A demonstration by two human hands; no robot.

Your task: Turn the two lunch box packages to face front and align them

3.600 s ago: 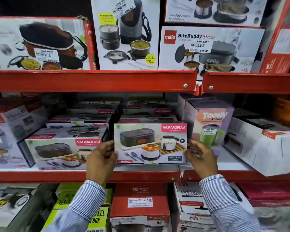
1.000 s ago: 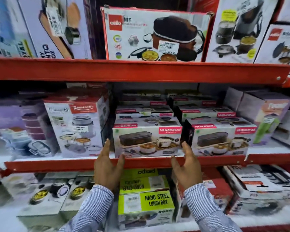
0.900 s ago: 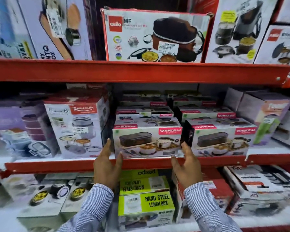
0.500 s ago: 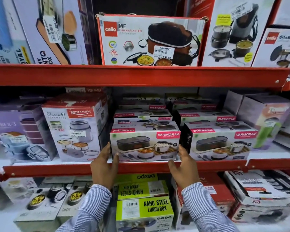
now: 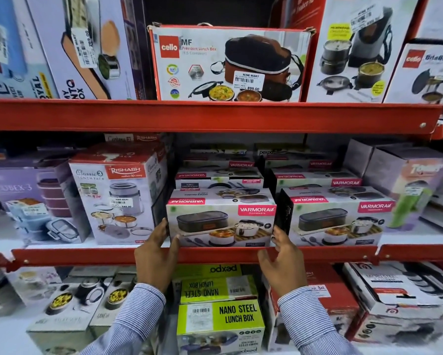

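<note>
Two white Varmora lunch box packages stand side by side at the front of the middle shelf, printed fronts toward me. The left package (image 5: 221, 224) has my left hand (image 5: 155, 254) against its left end and my right hand (image 5: 283, 260) at its right lower corner, fingers spread and touching the box edges. The right package (image 5: 339, 222) stands just right of it, its dark end panel angled slightly toward the gap; no hand touches it.
More Varmora boxes are stacked behind both packages. A Rishabh box (image 5: 115, 196) stands to the left, a purple box (image 5: 407, 185) to the right. The red shelf lip (image 5: 215, 253) runs below; a Cello box (image 5: 230, 65) sits above, green Nano Steel boxes (image 5: 220, 319) below.
Since 3.6 s ago the right package was set down and my hands shifted to the left package. Over the last second the hands rose from the shelf lip to the box's two ends.
</note>
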